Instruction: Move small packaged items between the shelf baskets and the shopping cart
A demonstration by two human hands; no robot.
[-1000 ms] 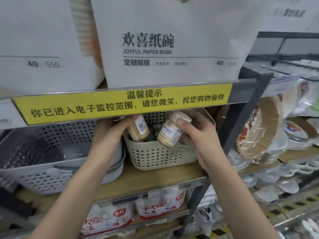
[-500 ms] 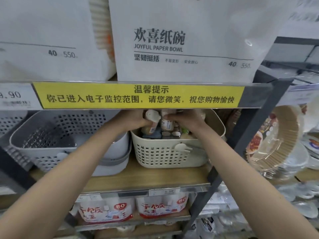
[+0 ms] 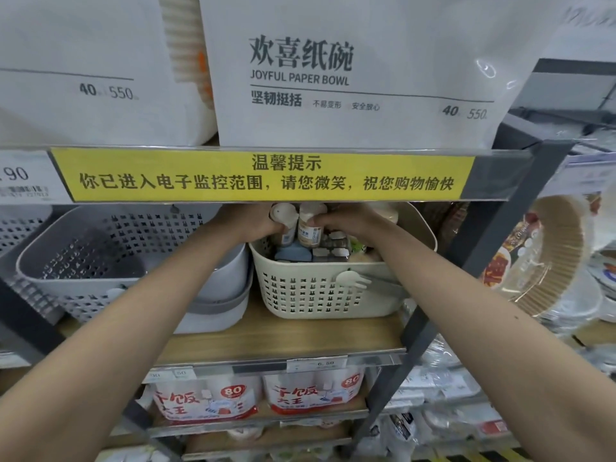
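- Grey basket (image 3: pixel 83 261): perforated plastic, on the wooden shelf (image 3: pixel 283 341) at the left, nested against a white bin (image 3: pixel 226 295) just beside the cream basket.
- Left hand (image 3: pixel 248 223): reaches under the yellow notice strip (image 3: pixel 263 175) and over the near-left rim of the cream basket; its fingers are curled round the left bottle, gripping it.
- Left bottle (image 3: pixel 283 221): a small white-capped bottle, long axis roughly upright but tipped, cap leaning toward the viewer and to the left; its lower body sits among the packed items inside the cream basket.
- Right bottle (image 3: pixel 308 228): a small labelled bottle, just beside and touching the left bottle; long axis near upright, cap pointing up, partly hidden by the shelf edge above; its base lies inside the cream basket.
- Right hand (image 3: pixel 346 221): comes in from the right above the basket; thumb and fingers pinch the upper body of the right bottle.
- Cream basket (image 3: pixel 316 295): perforated plastic, standing on the wooden shelf right of centre, holding both bottles and several other small packaged items (image 3: pixel 330 251).
- Paper plates (image 3: pixel 546 255): stacked in clear wrap on the neighbouring rack at the far right.
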